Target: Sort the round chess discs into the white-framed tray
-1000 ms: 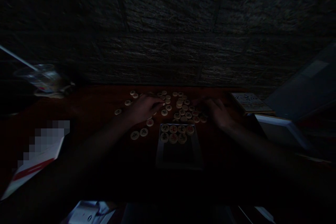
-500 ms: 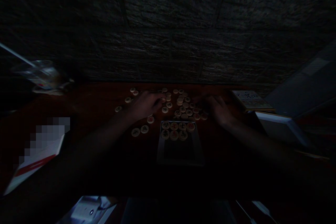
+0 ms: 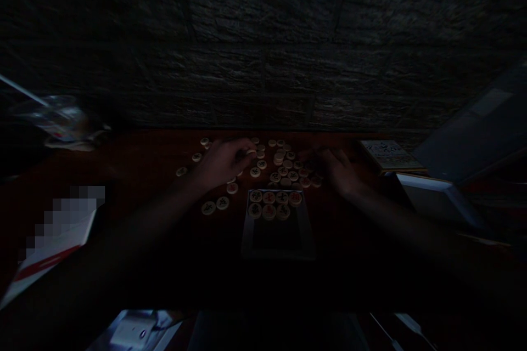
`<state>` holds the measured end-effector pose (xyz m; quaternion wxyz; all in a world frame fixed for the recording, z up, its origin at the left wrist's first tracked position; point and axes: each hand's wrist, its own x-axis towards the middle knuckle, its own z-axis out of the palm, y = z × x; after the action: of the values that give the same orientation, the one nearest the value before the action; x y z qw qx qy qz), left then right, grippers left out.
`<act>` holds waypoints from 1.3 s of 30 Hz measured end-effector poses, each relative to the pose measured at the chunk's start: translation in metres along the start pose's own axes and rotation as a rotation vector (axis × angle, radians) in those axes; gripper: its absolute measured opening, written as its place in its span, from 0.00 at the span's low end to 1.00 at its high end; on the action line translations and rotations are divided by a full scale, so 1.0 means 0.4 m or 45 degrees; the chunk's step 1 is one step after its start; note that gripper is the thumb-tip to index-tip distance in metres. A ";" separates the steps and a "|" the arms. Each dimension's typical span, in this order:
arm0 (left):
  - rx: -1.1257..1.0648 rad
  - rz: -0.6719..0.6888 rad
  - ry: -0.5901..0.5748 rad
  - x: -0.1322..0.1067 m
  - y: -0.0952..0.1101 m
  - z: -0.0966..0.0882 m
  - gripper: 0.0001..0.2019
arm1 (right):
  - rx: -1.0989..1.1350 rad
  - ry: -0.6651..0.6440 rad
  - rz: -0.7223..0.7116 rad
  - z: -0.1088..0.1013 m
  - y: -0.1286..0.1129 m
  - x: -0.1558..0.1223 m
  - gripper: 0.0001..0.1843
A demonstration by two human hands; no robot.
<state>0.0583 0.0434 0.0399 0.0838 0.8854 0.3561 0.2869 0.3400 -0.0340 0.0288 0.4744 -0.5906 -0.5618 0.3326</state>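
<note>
In the dim head view, my left hand (image 3: 224, 162) is closed in a pinch, with a round wooden Chinese chess piece (image 3: 251, 152) at its fingertips. Loose pieces lie around it, among them a black-marked piece (image 3: 223, 203) and a red-marked piece (image 3: 232, 188). My right hand (image 3: 337, 169) is low over the table with fingers stretched out, just right of a cluster of pieces (image 3: 284, 171). Its fingertips are dark and hard to see. Between my forearms sits a shallow tray (image 3: 307, 238), with several pieces in two rows at its far end.
A plastic cup with a straw (image 3: 63, 120) stands at the far left. Nearer is a white and red packet (image 3: 53, 260). On the right are a printed box (image 3: 389, 154) and an open box lid (image 3: 438, 200). A stone wall (image 3: 263, 66) rises behind the table.
The view has shifted slightly, moving everything a little left. My left hand has turned a little, and the piece at its fingertips shows more clearly. My right hand stays nearly in place.
</note>
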 end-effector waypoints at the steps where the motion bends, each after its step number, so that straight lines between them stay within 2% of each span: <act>1: -0.019 0.003 0.026 -0.001 0.003 -0.001 0.11 | -0.003 0.003 0.002 0.000 -0.001 -0.001 0.26; 7: -0.060 0.000 0.123 -0.005 0.018 0.001 0.09 | 0.012 -0.008 0.028 0.000 -0.002 -0.002 0.27; 13: -0.050 0.131 0.170 -0.002 0.016 -0.001 0.11 | -0.046 0.011 -0.002 -0.002 0.000 0.001 0.25; 18: -0.014 0.168 0.223 0.001 0.011 -0.001 0.12 | -0.052 -0.005 0.010 -0.002 -0.005 -0.002 0.27; 24: -0.057 0.122 0.180 -0.002 0.017 -0.001 0.10 | -0.038 -0.006 0.019 -0.001 -0.015 -0.005 0.25; 32: -0.045 -0.010 0.127 -0.007 0.023 -0.001 0.10 | 0.005 -0.011 0.022 -0.002 0.008 0.003 0.26; 39: -0.172 -0.097 0.237 0.000 0.020 -0.002 0.11 | -0.027 -0.027 0.012 -0.001 -0.009 -0.004 0.25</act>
<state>0.0624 0.0374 0.0431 0.1205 0.8331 0.3756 0.3877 0.3390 -0.0359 0.0322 0.4607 -0.5946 -0.5674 0.3351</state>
